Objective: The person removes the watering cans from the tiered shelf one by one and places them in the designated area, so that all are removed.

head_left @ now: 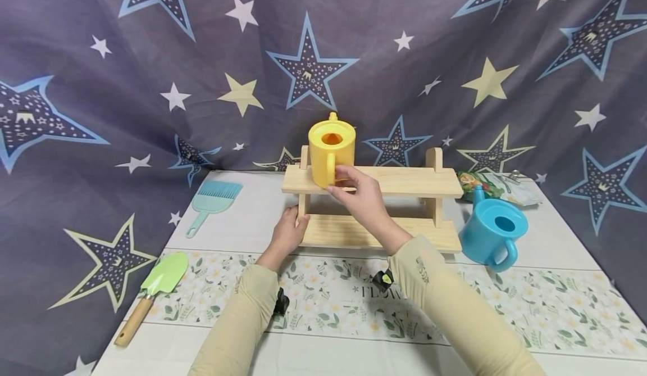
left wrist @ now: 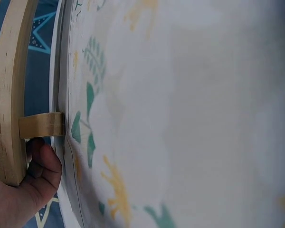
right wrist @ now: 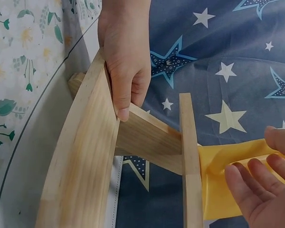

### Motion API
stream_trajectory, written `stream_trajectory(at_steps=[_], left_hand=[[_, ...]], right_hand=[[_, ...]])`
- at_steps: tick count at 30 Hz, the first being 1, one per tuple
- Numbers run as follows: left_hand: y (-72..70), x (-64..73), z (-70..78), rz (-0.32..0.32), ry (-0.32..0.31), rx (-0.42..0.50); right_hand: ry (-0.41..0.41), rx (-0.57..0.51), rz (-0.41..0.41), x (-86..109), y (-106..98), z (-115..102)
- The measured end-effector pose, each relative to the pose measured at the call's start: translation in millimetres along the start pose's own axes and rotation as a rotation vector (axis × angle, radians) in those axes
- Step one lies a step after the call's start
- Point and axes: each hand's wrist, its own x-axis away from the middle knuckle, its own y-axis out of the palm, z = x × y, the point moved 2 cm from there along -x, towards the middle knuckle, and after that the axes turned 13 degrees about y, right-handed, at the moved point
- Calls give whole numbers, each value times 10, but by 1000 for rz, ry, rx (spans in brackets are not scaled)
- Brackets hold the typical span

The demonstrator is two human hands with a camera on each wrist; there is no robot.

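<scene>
A yellow watering can (head_left: 317, 154) stands upright on the top board of a two-tier wooden shelf (head_left: 399, 180), its handle facing me. My right hand (head_left: 365, 196) is at that handle, fingers spread and slightly bent, fingertips right beside it. In the right wrist view, the fingers (right wrist: 243, 187) overlap the yellow can (right wrist: 218, 190) without wrapping round the handle. At the shelf's lower left end, my left hand (head_left: 289, 231) grips the bottom board, with the thumb on top of it. The left wrist view shows the fingers (left wrist: 50, 164) curled around the board's end (left wrist: 9, 142).
A blue watering can (head_left: 487, 232) stands right of the shelf, before some printed packets (head_left: 505, 188). On the left lie a light-blue dustpan or brush (head_left: 214, 199) and a green trowel (head_left: 164, 272) with a wooden handle. A star-printed cloth (head_left: 354, 39) hangs behind the table.
</scene>
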Motion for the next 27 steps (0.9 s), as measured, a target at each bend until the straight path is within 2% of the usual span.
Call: stream_trajectory(at_steps=[6,13,27], left_hand=[[-1,3,8,-1,12,-3],[11,-2,-14,-17,-9,5],[14,-3,-10,-17,-14,-9]], right_hand=[[-2,16,14,-19,16,25],[-34,13,19,-22,55,11],[-39,46,44,-54,83,21]])
